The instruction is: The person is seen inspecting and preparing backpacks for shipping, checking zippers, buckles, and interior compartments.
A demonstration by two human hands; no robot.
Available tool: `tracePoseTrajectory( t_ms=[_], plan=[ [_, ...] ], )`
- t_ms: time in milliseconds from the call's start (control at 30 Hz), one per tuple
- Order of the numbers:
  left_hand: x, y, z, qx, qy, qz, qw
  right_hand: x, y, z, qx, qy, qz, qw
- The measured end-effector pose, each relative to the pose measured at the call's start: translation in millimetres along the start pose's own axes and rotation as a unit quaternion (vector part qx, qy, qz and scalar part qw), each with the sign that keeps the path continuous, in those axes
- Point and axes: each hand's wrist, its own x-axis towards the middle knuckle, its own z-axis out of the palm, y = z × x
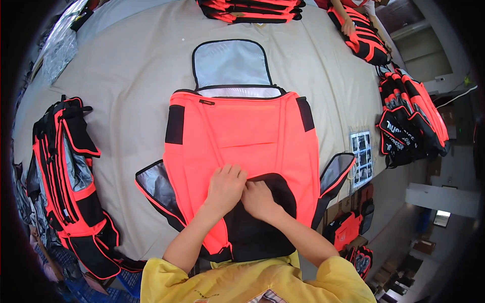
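A bright coral and black backpack (pixel 247 126) lies flat on the table in front of me, its silver-lined top flap (pixel 231 63) folded open away from me. Silver-lined side flaps (pixel 159 184) spread out at both sides. My left hand (pixel 227 187) is closed at the upper edge of the black curved panel (pixel 260 235), fingers bent down onto the coral fabric. Right beside it, my right hand (pixel 258 198) is closed on the same edge, its fingertips tucked at the black fabric. What lies between the fingers is too small to make out.
Coral and black bags (pixel 68 187) lie stacked at the left. A folded pile (pixel 250 10) sits at the far edge, and more bags (pixel 411 116) hang over the right edge. Another person's hand (pixel 347 26) rests on a bag at the far right. A printed sheet (pixel 361 159) lies near the right edge.
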Motion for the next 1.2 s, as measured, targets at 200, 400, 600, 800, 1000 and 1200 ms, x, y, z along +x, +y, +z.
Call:
tracePoseTrajectory(
  t_ms=[200, 400, 600, 800, 1000, 1200],
  plan=[
    [10, -4, 1, -0.047, 0.003, -0.079, 0.996, -54, 14, -78, 0.211, 0.113, 0.118, 0.964],
    [88, -7, 49, 0.042, 0.105, -0.007, 0.994, -36, 126, -93, 0.072, 0.279, 0.128, 0.949],
    [74, -28, 81, 0.046, 0.074, -0.038, 0.995, -156, 289, -69, 0.000, 0.477, 0.314, 0.821],
    [85, -24, 86, 0.063, 0.067, -0.034, 0.995, -236, 381, -7, 0.174, 0.318, 0.518, 0.775],
    [83, -24, 109, 0.036, 0.105, -0.049, 0.993, -241, 373, 25, 0.234, 0.311, 0.463, 0.796],
    [81, -31, 100, 0.028, 0.138, -0.054, 0.989, -183, 296, -75, 0.446, 0.540, 0.379, 0.606]
  ],
)
